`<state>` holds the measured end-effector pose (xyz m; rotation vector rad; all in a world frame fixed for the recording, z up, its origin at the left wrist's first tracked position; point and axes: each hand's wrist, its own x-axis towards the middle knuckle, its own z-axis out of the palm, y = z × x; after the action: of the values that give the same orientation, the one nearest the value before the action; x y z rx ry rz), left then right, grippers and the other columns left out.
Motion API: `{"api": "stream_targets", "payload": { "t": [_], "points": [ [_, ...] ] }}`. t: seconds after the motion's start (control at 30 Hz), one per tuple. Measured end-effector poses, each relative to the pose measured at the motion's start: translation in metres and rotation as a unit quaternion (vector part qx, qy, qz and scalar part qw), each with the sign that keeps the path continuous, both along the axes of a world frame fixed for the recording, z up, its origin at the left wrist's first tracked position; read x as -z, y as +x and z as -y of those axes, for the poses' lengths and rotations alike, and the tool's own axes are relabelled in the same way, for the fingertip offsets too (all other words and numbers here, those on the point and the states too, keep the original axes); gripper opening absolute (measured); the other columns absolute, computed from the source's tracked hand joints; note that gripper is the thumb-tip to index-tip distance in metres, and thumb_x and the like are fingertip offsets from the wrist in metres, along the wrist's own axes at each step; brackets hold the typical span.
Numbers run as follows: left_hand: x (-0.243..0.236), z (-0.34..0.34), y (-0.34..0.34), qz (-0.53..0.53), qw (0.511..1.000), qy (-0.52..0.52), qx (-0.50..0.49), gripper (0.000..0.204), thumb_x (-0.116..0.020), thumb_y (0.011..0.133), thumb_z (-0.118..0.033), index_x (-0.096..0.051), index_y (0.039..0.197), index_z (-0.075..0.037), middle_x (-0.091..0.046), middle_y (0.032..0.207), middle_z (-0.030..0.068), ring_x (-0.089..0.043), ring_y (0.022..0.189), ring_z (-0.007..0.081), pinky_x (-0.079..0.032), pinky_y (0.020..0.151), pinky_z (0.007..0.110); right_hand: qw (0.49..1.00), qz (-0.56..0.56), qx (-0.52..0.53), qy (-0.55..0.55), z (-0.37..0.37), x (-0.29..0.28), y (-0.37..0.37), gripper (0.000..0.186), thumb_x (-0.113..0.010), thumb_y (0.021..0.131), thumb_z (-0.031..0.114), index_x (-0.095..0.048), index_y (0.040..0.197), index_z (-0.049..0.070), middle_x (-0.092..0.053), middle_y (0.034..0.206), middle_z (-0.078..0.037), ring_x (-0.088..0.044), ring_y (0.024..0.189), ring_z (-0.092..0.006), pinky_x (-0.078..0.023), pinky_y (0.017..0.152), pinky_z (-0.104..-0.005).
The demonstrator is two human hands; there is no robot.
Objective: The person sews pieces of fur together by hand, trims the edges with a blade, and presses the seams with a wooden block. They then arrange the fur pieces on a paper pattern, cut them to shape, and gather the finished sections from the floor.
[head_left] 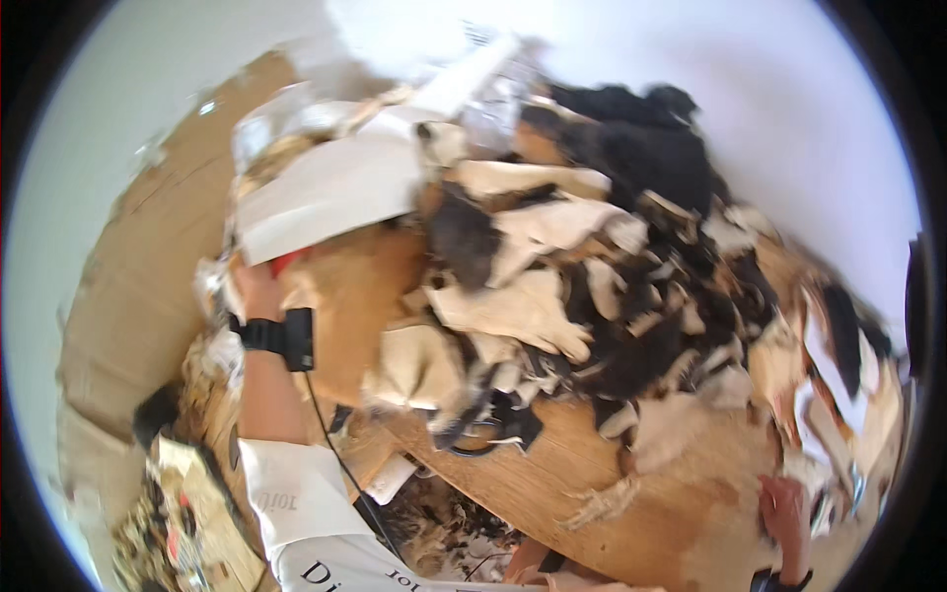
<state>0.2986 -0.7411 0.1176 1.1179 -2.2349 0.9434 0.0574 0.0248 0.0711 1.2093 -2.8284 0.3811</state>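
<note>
My left hand (258,283) reaches to the far left of the pile, with a black strapped device (286,337) on its wrist. Its fingers pass behind the lower edge of a large white sheet (330,187), so their grip is hidden. A bit of red (286,260) shows beside them. Just right of this hand is a brown furry pelt piece (360,296). My right hand (784,505) is low at the right, near the table's edge and several pale scraps. Blur hides how its fingers are set.
A heap of dark fur and cream hide scraps (528,306) covers much of the wooden table (582,503). Black fur (641,138) lies at the back against a pale wall. Brown cardboard (148,266) stands at the left. Scraps (444,528) fill the space below the table edge.
</note>
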Motion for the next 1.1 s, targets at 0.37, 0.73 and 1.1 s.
{"api": "stream_targets", "payload": {
  "t": [0.37, 0.73, 1.1],
  "points": [
    [-0.02, -0.028, -0.008, -0.468, 0.862, 0.193, -0.014, 0.044, -0.058, 0.079, -0.006, -0.048, 0.121, -0.002, -0.058, 0.111, 0.0175, -0.057, 0.098, 0.0302, -0.044, 0.086, 0.035, 0.998, 0.052, 0.013, 0.039, -0.011, -0.028, 0.004, 0.02, -0.059, 0.076, 0.012, -0.059, 0.095, 0.008, -0.06, 0.074, -0.006, -0.058, 0.071, -0.0254, -0.044, 0.067, -0.0361],
    [-0.001, -0.4, -0.2, -0.007, 0.67, 0.574, 0.47, 0.017, -0.058, 0.082, -0.009, -0.062, 0.098, -0.004, -0.06, 0.093, 0.0025, -0.056, 0.081, 0.0099, -0.045, 0.071, 0.023, 0.998, 0.039, -0.047, -0.011, -0.026, -0.013, 0.013, 0.019, -0.06, 0.076, 0.012, -0.057, 0.094, 0.008, -0.053, 0.067, -0.004, -0.055, 0.064, -0.0226, -0.044, 0.061, -0.0346],
    [0.054, -0.485, -0.202, 0.187, 0.814, 0.377, 0.401, 0.025, -0.067, 0.074, -0.023, -0.062, 0.087, -0.003, -0.058, 0.087, 0.0134, -0.057, 0.075, 0.0316, -0.047, 0.065, 0.038, 0.999, 0.037, -0.005, -0.04, -0.095, -0.003, 0.021, 0.02, -0.062, 0.074, 0.012, -0.059, 0.093, 0.008, -0.054, 0.068, -0.003, -0.055, 0.064, -0.0215, -0.043, 0.06, -0.033]
  ]
}}
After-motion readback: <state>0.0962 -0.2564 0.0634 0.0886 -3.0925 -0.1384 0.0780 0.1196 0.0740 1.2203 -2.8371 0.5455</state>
